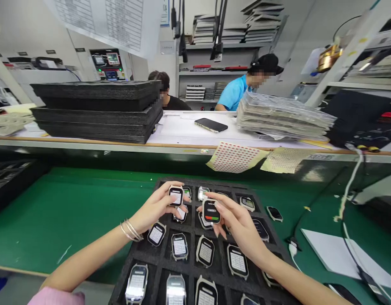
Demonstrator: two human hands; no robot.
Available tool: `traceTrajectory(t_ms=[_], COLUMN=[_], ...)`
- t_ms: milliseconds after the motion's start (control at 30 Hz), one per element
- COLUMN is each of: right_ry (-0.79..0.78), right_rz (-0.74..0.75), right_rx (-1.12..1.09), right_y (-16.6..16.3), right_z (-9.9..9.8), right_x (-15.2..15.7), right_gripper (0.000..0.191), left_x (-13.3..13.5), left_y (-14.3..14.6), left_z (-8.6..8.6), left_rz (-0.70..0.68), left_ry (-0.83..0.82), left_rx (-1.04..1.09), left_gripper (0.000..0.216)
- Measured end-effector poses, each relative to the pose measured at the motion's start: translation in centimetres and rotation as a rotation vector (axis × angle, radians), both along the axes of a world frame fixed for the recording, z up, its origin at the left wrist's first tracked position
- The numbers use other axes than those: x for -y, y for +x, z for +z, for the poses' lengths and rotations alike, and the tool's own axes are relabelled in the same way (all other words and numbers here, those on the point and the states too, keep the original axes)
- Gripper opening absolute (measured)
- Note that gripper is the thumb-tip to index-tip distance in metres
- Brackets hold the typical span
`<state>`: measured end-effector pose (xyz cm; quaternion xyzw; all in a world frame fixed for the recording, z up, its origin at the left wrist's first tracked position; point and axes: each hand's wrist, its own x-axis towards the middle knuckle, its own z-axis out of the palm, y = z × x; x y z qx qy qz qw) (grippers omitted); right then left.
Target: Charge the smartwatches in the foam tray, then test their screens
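Nearest up front is a black foam tray (157, 264) packed with smartwatches, lol. Above its middle, the left hand (152, 208) pinches a smartwatch (176, 195) by its edges, and the right hand (238, 231) pinches a second watch (211, 212) the same way. They look light and stiff, but those glossy faces seem slippery and fragile, so I'd hold the case edges.

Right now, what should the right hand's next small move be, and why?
Probably lower the smartwatch in the right hand into the foam tray: the fingers pinch it by its edges just above the tray, where other watches lie in slots. Any free slot is hidden.
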<state>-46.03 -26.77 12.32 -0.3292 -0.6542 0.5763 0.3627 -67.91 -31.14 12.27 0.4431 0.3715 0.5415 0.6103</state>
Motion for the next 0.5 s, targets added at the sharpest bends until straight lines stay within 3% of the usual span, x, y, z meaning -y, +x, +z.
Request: traceTrajectory(t_ms=[233, 500], right_ry=[-0.010, -0.008], right_rz=[0.021, -0.001], right_rx=[-0.040, -0.050], right_y=[0.1, 0.3], right_z=[-0.1, 0.8], right_x=[0.4, 0.8], right_gripper=[0.038, 0.038], left_x=[-0.4, 1.3], left_y=[0.9, 1.6], left_z=[0.4, 1.9], left_rz=[0.068, -0.003], left_ry=[0.136, -0.033], left_rx=[-0.098, 0.160], left_gripper=[0.031, 0.045])
